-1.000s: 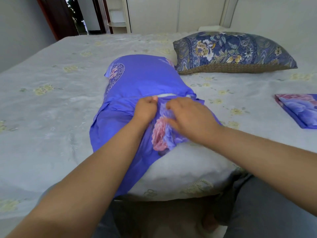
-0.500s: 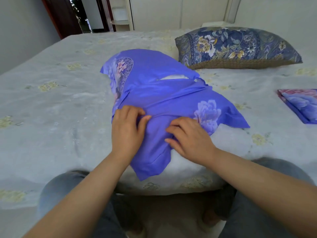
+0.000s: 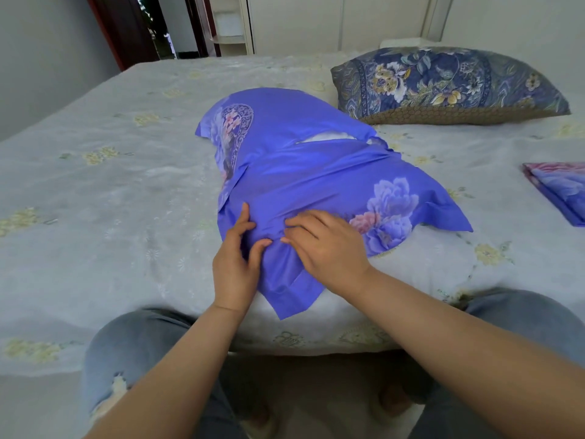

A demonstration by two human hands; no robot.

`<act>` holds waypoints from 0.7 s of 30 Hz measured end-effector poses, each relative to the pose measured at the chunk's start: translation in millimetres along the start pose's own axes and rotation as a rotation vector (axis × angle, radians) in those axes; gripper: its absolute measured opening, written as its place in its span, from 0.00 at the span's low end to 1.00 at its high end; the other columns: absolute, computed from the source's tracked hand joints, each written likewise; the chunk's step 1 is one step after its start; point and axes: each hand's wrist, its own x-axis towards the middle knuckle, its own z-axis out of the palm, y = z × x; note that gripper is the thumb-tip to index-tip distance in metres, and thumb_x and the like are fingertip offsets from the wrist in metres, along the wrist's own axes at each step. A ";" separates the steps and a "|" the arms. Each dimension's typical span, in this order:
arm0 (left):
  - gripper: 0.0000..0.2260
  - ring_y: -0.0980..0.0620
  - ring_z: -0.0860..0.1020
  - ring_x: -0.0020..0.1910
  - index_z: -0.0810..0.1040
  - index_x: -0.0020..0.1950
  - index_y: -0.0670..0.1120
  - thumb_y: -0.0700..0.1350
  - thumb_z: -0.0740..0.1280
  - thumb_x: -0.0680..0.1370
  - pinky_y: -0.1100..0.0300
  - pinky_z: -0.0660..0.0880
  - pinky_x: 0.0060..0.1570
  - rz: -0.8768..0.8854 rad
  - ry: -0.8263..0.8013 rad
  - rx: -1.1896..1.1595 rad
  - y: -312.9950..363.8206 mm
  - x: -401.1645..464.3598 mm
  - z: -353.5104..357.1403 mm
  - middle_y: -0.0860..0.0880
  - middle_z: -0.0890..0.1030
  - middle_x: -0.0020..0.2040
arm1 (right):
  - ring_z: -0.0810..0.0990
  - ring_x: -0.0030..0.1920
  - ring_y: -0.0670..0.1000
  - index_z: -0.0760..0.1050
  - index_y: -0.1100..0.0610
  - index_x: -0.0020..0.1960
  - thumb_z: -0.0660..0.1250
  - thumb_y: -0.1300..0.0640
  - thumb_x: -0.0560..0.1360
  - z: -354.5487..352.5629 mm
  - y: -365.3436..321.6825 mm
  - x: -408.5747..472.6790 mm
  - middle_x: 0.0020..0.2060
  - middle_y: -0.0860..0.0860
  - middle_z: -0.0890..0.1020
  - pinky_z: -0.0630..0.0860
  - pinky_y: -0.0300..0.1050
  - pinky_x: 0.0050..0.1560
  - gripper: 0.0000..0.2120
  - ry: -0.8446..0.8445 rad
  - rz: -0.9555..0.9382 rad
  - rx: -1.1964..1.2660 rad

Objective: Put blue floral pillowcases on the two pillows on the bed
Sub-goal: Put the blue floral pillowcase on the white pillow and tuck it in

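Blue floral pillowcase (image 3: 304, 172) lies mid-bed, pulled over a pillow; a sliver of the white pillow (image 3: 329, 138) shows through a gap near the top. Pink and lilac flower print sits on its right corner, an oval floral patch on the upper left. One loose corner flap hangs toward you over the bed edge. Your left hand (image 3: 235, 264) is at the near left edge of the case, thumb and fingers pinching a fold of the fabric, grip narrow and holding cloth. Your right hand (image 3: 326, 245) lies palm down just beside it, fingers curled into the same wrinkle; can't tell if that grip actually holds fabric. Second pillow (image 3: 443, 85), dark blue floral cover, rests at the far right of the bed (image 3: 110, 191). A folded pillowcase (image 3: 560, 188) lies at the right edge, well apart. Your knees in jeans (image 3: 133, 343) touch the bed edge.
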 end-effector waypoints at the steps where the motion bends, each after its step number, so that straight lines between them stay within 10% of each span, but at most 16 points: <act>1: 0.09 0.53 0.81 0.63 0.78 0.59 0.46 0.47 0.70 0.81 0.54 0.78 0.54 0.023 0.002 0.004 -2.0 0.1 4.0 0.63 0.72 0.76 | 0.83 0.49 0.54 0.82 0.53 0.50 0.70 0.53 0.83 -1.7 -2.6 1.9 0.50 0.48 0.85 0.78 0.50 0.44 0.06 -0.011 -0.002 -0.003; 4: 0.03 0.51 0.81 0.64 0.79 0.50 0.47 0.45 0.67 0.82 0.54 0.77 0.57 0.050 0.048 0.057 -1.9 9.8 11.0 0.56 0.81 0.69 | 0.81 0.39 0.55 0.77 0.51 0.47 0.68 0.50 0.84 -2.9 -5.0 13.1 0.39 0.48 0.81 0.75 0.51 0.37 0.08 -0.067 0.096 -0.022; 9: 0.08 0.40 0.76 0.35 0.75 0.48 0.47 0.47 0.60 0.84 0.52 0.67 0.35 0.030 0.030 0.100 6.6 36.5 -1.9 0.47 0.81 0.38 | 0.76 0.32 0.56 0.73 0.53 0.45 0.65 0.48 0.85 7.8 0.7 25.3 0.31 0.50 0.76 0.70 0.50 0.29 0.13 -0.096 0.195 -0.082; 17: 0.18 0.53 0.64 0.32 0.67 0.36 0.52 0.52 0.61 0.85 0.55 0.63 0.34 -0.349 -0.468 -0.191 -0.6 96.0 -10.1 0.52 0.68 0.33 | 0.82 0.34 0.60 0.77 0.49 0.59 0.67 0.33 0.78 39.6 16.2 18.7 0.34 0.52 0.83 0.73 0.49 0.32 0.21 -0.429 0.321 -0.083; 21: 0.20 0.54 0.61 0.31 0.66 0.35 0.52 0.55 0.62 0.85 0.56 0.59 0.32 -0.314 -0.638 -0.158 10.3 104.8 -9.2 0.54 0.65 0.31 | 0.81 0.36 0.63 0.77 0.51 0.49 0.66 0.38 0.81 39.1 33.8 25.1 0.35 0.56 0.83 0.73 0.53 0.35 0.16 -0.440 0.422 -0.062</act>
